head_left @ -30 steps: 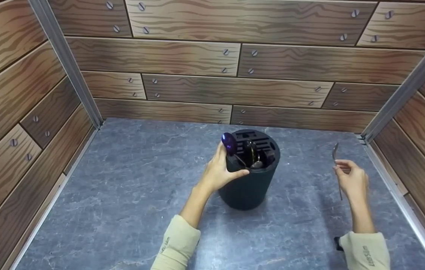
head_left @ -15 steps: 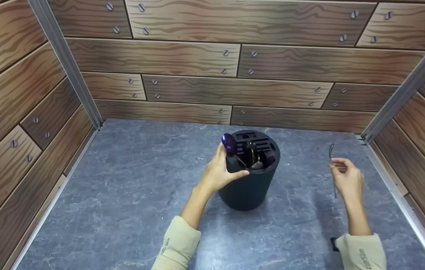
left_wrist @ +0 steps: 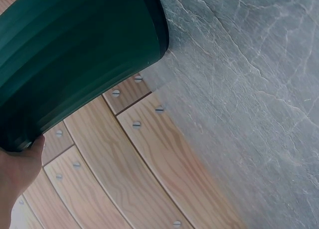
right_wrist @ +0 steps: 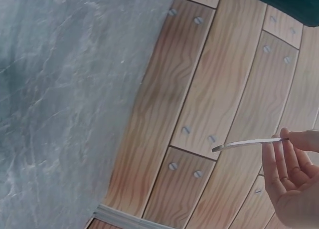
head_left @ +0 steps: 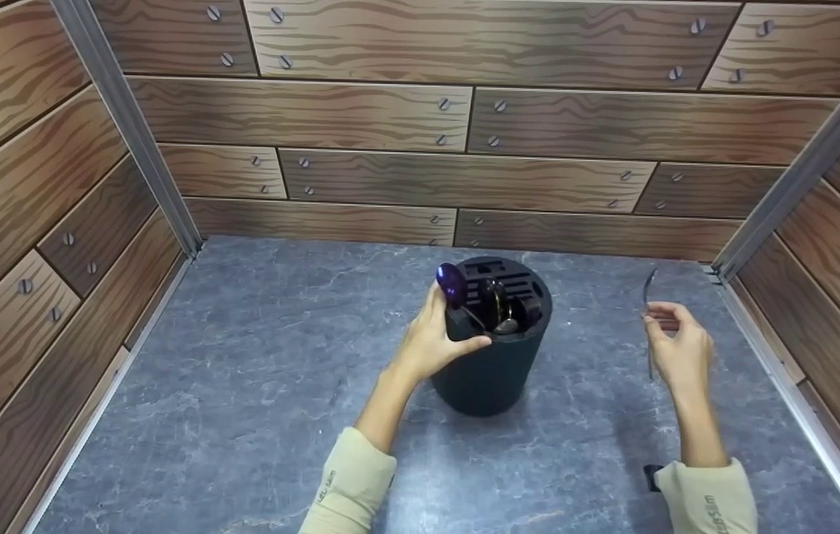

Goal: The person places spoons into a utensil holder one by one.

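Note:
A dark green round utensil holder (head_left: 490, 378) with a slotted black top stands upright on the tabletop. My left hand (head_left: 425, 337) grips its upper left side, thumb at the front rim; the left wrist view shows the hand (left_wrist: 20, 171) at the holder's (left_wrist: 84, 54) rim end. A shiny purple spoon (head_left: 451, 285) leans out over the rim beside the fingers. Other dark and gold-edged utensils (head_left: 495, 302) sit in the front opening. To the right, my right hand (head_left: 679, 345) pinches a slim metal fork (head_left: 649, 285) by its handle, curved head up.
The blue-grey marbled tabletop (head_left: 256, 386) is bounded by wood-patterned walls (head_left: 360, 111) at the back and both sides. Metal corner posts (head_left: 130, 126) rise at the back left and back right. A metal strip (head_left: 805, 423) runs along the right edge.
My right hand has drifted left and slightly upward with the fork, toward the holder. The left hand and the holder have stayed in place.

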A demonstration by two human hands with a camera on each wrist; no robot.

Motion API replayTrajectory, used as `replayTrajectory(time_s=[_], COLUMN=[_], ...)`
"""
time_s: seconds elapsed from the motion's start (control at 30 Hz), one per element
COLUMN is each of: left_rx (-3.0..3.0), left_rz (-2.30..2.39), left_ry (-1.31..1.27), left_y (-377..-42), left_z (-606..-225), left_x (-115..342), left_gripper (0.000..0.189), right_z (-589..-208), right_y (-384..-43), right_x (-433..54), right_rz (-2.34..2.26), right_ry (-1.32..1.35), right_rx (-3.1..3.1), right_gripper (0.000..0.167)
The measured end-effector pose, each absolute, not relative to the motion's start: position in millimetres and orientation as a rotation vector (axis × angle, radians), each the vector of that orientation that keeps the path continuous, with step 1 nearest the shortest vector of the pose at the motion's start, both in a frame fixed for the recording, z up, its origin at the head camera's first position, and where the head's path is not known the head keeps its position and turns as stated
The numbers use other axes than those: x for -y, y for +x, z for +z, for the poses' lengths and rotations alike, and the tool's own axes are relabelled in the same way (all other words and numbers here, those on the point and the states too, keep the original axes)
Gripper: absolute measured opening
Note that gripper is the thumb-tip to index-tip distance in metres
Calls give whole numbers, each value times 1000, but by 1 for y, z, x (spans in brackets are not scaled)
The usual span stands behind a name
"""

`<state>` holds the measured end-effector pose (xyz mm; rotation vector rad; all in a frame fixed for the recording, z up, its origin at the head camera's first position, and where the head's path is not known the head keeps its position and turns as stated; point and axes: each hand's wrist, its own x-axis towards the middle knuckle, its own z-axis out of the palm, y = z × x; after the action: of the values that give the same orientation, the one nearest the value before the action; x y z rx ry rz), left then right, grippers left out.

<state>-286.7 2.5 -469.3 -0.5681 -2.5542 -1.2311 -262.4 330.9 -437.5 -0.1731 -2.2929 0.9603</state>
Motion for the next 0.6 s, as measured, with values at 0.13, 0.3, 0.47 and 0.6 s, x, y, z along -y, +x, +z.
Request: replayTrajectory(time_s=[0.13,0.3,0.47,0.6], left_rx=[2553,2548,2526,2518], left_rz=[-1232,-1224,-1221,-1220], left_ry=[-564,-570,-604,-611], left_y=[-286,-287,-287,-287], left_z=[-469,-468,-469,-469], left_x=[-3,-3,-2,-2], left_gripper=[109,110,110,110], right_z=[-433,-427,-419,-412], right_y=[-260,-255,-251,-249], right_x=[-326,-318,-308,-299], right_rz=[990,1013,1064,1093], right_ry=[-141,-117,-62,-5], right_rx=[2272,2276,2243,2211], right_gripper=[16,16,16,15])
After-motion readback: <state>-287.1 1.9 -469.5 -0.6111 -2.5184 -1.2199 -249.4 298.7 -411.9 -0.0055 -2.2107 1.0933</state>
